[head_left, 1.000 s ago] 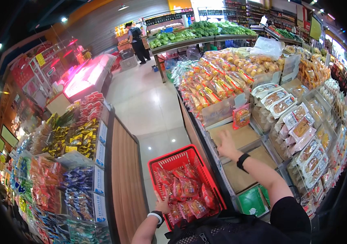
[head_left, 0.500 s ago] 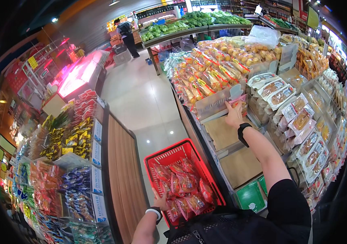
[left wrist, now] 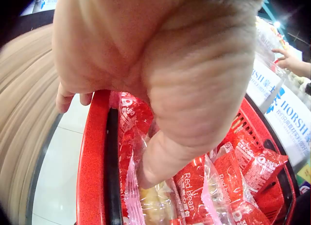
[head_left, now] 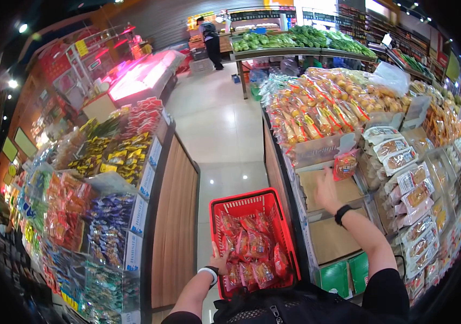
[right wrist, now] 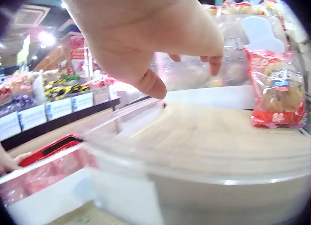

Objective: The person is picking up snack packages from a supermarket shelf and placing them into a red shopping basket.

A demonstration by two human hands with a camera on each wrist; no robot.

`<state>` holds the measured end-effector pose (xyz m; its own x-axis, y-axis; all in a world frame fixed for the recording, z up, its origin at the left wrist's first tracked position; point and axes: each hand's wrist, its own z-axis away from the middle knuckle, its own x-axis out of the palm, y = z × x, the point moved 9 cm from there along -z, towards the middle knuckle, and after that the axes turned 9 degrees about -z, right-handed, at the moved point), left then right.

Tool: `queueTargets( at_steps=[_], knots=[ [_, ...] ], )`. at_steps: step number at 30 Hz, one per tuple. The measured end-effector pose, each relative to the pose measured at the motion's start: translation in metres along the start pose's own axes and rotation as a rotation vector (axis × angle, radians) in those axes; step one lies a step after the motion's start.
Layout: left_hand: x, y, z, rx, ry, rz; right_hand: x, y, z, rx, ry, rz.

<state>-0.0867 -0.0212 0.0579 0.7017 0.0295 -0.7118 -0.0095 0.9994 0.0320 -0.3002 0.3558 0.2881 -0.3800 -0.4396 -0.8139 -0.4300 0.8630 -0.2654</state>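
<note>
My left hand [head_left: 218,263] holds the left rim of a red shopping basket [head_left: 212,229]; in the left wrist view its thumb hangs inside and other fingertips show outside. Several red-and-clear packets of red bean bread [left wrist: 194,183] lie in the basket. Over a shelf compartment lined with brown board [head_left: 308,183] hovers my right hand [head_left: 326,191], fingers loosely spread and holding nothing. One wrapped bread packet [right wrist: 278,89] stands in that compartment's far right corner, a short way from the fingertips.
A wooden-sided shelf of bagged snacks [head_left: 111,216] runs along the left. Wrapped breads [head_left: 403,186] fill the right-hand racks, and long bagged rolls [head_left: 322,108] lie behind a clear divider [head_left: 322,151]. Farther off, a person [head_left: 211,43] stands near the vegetable stand [head_left: 300,52].
My right hand reached to the packet in the corner, then drew back toward me without it. The left hand stays on the basket rim. The head view has swung left.
</note>
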Motion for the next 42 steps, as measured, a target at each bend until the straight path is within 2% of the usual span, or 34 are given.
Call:
queueTargets(
  at_steps=[2, 4, 7, 8, 9, 10, 12, 13, 15, 16, 18, 19, 20, 22, 23, 26, 28, 30, 31, 33, 34, 35, 36, 37, 38, 39, 40, 42],
  knots=[
    [0.0, 0.0, -0.002, 0.01, 0.009, -0.008, 0.019, -0.04, 0.016, -0.046, -0.118, -0.118],
    [-0.002, -0.001, -0.002, -0.002, 0.088, -0.035, 0.02, -0.098, 0.028, -0.238, -0.185, -0.276],
    [0.003, -0.003, -0.007, -0.004, 0.104, -0.031, 0.045, -0.142, 0.046, -0.294, -0.248, -0.367],
    [0.005, -0.002, -0.007, -0.004, 0.12, -0.071, 0.05, -0.155, 0.05, -0.227, -0.335, -0.319],
    [-0.007, 0.001, 0.001, -0.018, 0.174, 0.044, 0.065, -0.159, 0.058, -0.175, -0.391, -0.332],
    [-0.016, 0.004, 0.013, -0.01, 0.135, 0.098, 0.084, -0.161, 0.066, -0.079, -0.539, -0.35],
    [-0.014, -0.001, 0.007, -0.022, 0.136, 0.107, 0.11, -0.17, 0.083, 0.023, -0.651, -0.343],
    [-0.013, -0.003, 0.006, -0.021, 0.123, 0.111, 0.118, -0.175, 0.088, 0.028, -0.664, -0.344],
    [-0.013, -0.001, 0.007, -0.026, 0.099, 0.172, 0.149, -0.187, 0.11, -0.003, -0.891, -0.375],
    [-0.012, 0.0, 0.006, -0.023, 0.091, 0.179, 0.158, -0.19, 0.115, 0.0, -0.902, -0.371],
    [-0.008, -0.005, 0.002, -0.032, 0.137, 0.191, 0.193, -0.187, 0.146, 0.169, -1.141, -0.383],
    [-0.003, -0.005, -0.005, 0.016, 0.095, 0.136, 0.212, -0.186, 0.161, 0.165, -1.225, -0.346],
    [-0.004, -0.003, -0.002, 0.015, 0.088, 0.144, 0.211, -0.191, 0.164, 0.164, -1.236, -0.344],
    [-0.011, -0.003, 0.008, -0.043, 0.083, 0.207, 0.207, -0.213, 0.176, 0.148, -1.394, -0.423],
    [-0.01, -0.004, 0.007, -0.047, 0.061, 0.217, 0.215, -0.217, 0.184, 0.093, -1.402, -0.421],
    [-0.007, -0.004, 0.005, -0.036, 0.064, 0.233, 0.233, -0.222, 0.2, 0.158, -1.441, -0.554],
    [-0.006, -0.004, 0.004, -0.035, 0.068, 0.226, 0.238, -0.224, 0.199, 0.144, -1.401, -0.492],
    [-0.004, -0.006, -0.002, -0.033, 0.08, 0.212, 0.218, -0.232, 0.167, 0.138, -1.222, -0.382],
    [-0.002, -0.005, -0.005, -0.022, 0.075, 0.159, 0.232, -0.234, 0.163, 0.024, -1.12, -0.43],
    [-0.006, -0.002, 0.001, 0.007, 0.065, 0.114, 0.228, -0.243, 0.15, 0.053, -1.119, -0.455],
    [0.006, -0.003, -0.011, 0.036, 0.176, 0.023, 0.228, -0.25, 0.133, 0.076, -1.113, -0.478],
    [-0.001, -0.006, -0.002, -0.023, 0.304, 0.174, 0.234, -0.256, 0.126, 0.114, -1.143, -0.481],
    [0.005, -0.008, -0.009, -0.017, 0.33, 0.159, 0.26, -0.258, 0.127, -0.019, -1.016, -0.531],
    [0.003, -0.008, -0.009, -0.015, 0.293, 0.201, 0.275, -0.262, 0.123, -0.049, -1.0, -0.523],
    [0.004, -0.008, -0.007, -0.008, 0.248, 0.24, 0.283, -0.274, 0.116, -0.119, -1.003, -0.511],
    [0.003, -0.009, -0.004, -0.016, 0.262, 0.218, 0.3, -0.271, 0.12, 0.004, -1.141, -0.5],
    [0.001, -0.007, -0.005, -0.017, 0.266, 0.198, 0.278, -0.28, 0.108, 0.113, -1.242, -0.456],
    [-0.006, -0.004, 0.003, -0.012, 0.203, 0.234, 0.293, -0.282, 0.105, 0.12, -1.241, -0.37]
  ],
)
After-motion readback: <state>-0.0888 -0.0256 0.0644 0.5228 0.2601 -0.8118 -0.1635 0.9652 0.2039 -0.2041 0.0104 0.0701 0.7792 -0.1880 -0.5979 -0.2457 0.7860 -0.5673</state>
